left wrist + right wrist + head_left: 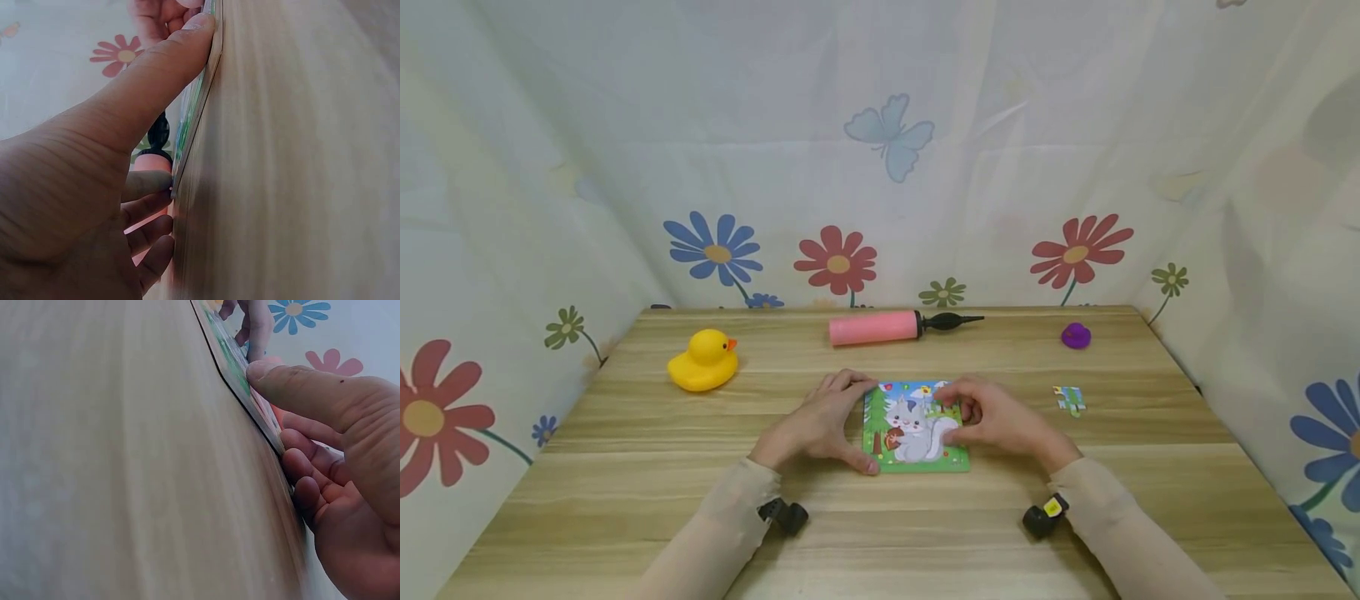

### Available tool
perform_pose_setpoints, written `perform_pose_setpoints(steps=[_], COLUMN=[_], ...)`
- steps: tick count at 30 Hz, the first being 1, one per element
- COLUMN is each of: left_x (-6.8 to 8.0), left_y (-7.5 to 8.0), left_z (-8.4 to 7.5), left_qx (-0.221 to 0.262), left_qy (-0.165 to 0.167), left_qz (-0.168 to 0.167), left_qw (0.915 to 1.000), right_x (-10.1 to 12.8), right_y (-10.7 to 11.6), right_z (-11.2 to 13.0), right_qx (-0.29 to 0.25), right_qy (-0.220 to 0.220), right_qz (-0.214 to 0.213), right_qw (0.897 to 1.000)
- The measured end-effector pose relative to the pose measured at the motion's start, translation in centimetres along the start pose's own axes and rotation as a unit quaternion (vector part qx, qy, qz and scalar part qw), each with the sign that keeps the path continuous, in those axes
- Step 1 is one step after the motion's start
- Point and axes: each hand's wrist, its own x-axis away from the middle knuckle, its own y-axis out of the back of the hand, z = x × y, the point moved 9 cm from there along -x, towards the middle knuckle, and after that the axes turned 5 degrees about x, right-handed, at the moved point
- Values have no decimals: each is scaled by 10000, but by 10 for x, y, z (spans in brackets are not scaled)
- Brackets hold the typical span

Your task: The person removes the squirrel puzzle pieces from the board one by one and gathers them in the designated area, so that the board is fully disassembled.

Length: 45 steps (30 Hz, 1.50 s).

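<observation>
Left hand: left hand [820, 423] spread at the left edge of the squirrel puzzle [914, 427], thumb [164, 69] laid straight along the near left corner, fingers loosely curved around the far left corner; touching the board, not closed around it.
Right hand: right hand [992, 419] at the right edge of the squirrel puzzle, thumb [294, 384] pressed on the picture face, other fingers curled against the edge; gripping the board's right side between thumb and fingers.
Squirrel puzzle: flat on the wooden table [625, 492], midway between the two hands; grey squirrel on green ground showing.
Loose pieces: small cluster of puzzle pieces [1069, 399] right of the squirrel puzzle, apart from the right hand.
Behind the puzzle: pink hand pump [895, 326] with black nozzle lying crosswise, well beyond the squirrel puzzle.
Far left of the puzzle: yellow rubber duck [703, 361] upright.
Far right of the puzzle: small purple duck [1076, 336] near the table's back edge.
Wrists: black wrist cameras [785, 514] strapped over beige sleeves, nearer than the squirrel puzzle.
Room: white curtain [880, 150] printed with flowers and a butterfly, closing in the table on three sides.
</observation>
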Motion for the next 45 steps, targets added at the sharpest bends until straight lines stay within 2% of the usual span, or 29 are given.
perform_pose_setpoints(steps=[4,12,29,45], left_x=[0,1,1,0], left_y=[1,0,1,0], left_z=[0,0,1,3], left_qx=[-24,0,27,-38], left_qy=[8,13,25,24], left_qz=[-4,0,-8,-13], left_qw=[10000,10000,10000,10000], right_x=[0,0,1,3], right_y=[-2,-7,-4,-4], right_z=[2,4,5,4], right_qx=[140,79,-144,-199], right_qy=[17,-44,97,-24], right_qz=[81,285,250,269], right_qw=[9999,9996,9995,9994])
